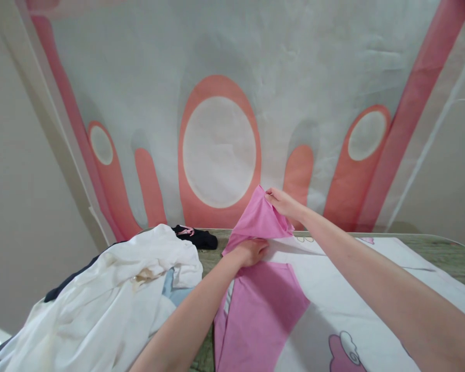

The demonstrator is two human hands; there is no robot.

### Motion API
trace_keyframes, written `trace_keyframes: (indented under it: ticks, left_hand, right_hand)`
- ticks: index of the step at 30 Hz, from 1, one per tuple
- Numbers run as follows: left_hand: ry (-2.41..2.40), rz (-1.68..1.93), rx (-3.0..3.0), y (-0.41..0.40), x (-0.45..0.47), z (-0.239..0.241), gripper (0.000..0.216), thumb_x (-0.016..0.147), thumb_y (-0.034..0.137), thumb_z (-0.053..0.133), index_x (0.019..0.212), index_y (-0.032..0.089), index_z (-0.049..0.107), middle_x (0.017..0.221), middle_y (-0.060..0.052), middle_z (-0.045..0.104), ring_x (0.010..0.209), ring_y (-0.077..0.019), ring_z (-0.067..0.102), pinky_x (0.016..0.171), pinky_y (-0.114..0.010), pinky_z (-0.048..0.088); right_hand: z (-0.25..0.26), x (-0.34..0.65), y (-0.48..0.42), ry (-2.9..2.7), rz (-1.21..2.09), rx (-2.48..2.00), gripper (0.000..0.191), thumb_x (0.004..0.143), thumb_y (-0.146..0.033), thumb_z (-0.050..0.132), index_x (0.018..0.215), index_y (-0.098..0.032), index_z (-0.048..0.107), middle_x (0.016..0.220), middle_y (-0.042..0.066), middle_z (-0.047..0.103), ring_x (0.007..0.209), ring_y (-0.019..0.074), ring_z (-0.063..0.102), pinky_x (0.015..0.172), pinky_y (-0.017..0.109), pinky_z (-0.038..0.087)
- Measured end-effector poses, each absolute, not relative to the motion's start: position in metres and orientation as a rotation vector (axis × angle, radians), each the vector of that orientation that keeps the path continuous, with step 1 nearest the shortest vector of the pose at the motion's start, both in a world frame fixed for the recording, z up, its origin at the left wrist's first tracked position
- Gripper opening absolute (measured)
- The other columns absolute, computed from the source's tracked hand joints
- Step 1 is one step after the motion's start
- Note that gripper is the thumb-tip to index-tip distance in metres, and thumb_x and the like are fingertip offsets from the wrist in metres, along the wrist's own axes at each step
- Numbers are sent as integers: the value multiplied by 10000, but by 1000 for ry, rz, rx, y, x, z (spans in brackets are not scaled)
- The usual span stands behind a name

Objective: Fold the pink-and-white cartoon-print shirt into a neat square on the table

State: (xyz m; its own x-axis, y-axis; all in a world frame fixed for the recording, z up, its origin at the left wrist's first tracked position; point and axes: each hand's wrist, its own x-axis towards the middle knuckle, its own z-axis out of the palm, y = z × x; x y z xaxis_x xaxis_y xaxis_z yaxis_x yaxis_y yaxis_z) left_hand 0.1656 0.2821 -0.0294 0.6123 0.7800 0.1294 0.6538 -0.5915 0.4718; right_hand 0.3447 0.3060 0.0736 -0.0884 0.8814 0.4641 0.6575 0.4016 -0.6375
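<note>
A plain pink garment (265,305) lies partly on the white printed cloth, with its far end lifted off the surface. My right hand (282,202) pinches that raised end near its top edge, fingers closed on the fabric. Lower down, my left hand (251,251) is curled over the middle of the garment, fingers closed on it and partly hidden. Between the two hands the pink fabric hangs in a slanted fold. I cannot tell what kind of garment it is.
White crumpled clothes (112,294) are heaped on the left, with a light blue piece (177,294) showing beneath. A small black item with pink (197,237) lies behind them. The white printed cloth (356,289) covers the wooden tabletop (434,250). A patterned wall hanging (158,62) rises behind.
</note>
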Motion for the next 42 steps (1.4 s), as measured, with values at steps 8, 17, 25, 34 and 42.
trace_keyframes:
  ticks: [8, 17, 25, 34, 42]
  left_hand:
    - [821, 597, 2558, 305, 160, -45, 269, 820, 179, 482, 1025, 233, 647, 1070, -3, 646, 1012, -161, 563, 926, -241, 373]
    - [1141, 978, 2335, 334, 136, -59, 192, 786, 135, 496, 865, 148, 671, 804, -34, 678, 703, -151, 601, 693, -253, 458]
    - [1304, 1311, 2206, 333, 131, -52, 259, 739, 201, 608, 993, 156, 584, 750, 3, 597, 627, -107, 529, 605, -207, 419]
    - [1208, 1248, 2252, 324, 118, -35, 200, 831, 218, 507, 952, 213, 666, 927, -44, 650, 818, -160, 573, 748, -248, 416]
    - [1196, 1001, 2022, 321, 105, -35, 163, 776, 200, 507, 798, 168, 665, 697, -6, 651, 595, -120, 598, 560, -191, 446]
  right_hand:
    - [78, 342, 284, -1978, 336, -1183, 145, 883, -252, 371, 872, -163, 486, 722, -17, 520, 648, 108, 479, 587, 213, 356]
    - [57, 335, 266, -1979, 503, -1054, 185, 888, -330, 367, 868, -181, 476, 698, -30, 502, 631, 116, 450, 593, 243, 347]
    - [48, 328, 265, -1988, 489, -1056, 193, 886, -330, 371, 865, -171, 480, 718, -27, 478, 642, 115, 439, 583, 241, 335]
    - [55, 329, 255, -2035, 490, -1048, 175, 880, -304, 381, 823, -170, 479, 709, -28, 485, 653, 116, 449, 605, 242, 341]
    - [51, 321, 246, -2123, 505, -1033, 181, 881, -291, 394, 888, -163, 522, 789, -2, 557, 706, 124, 493, 638, 239, 367]
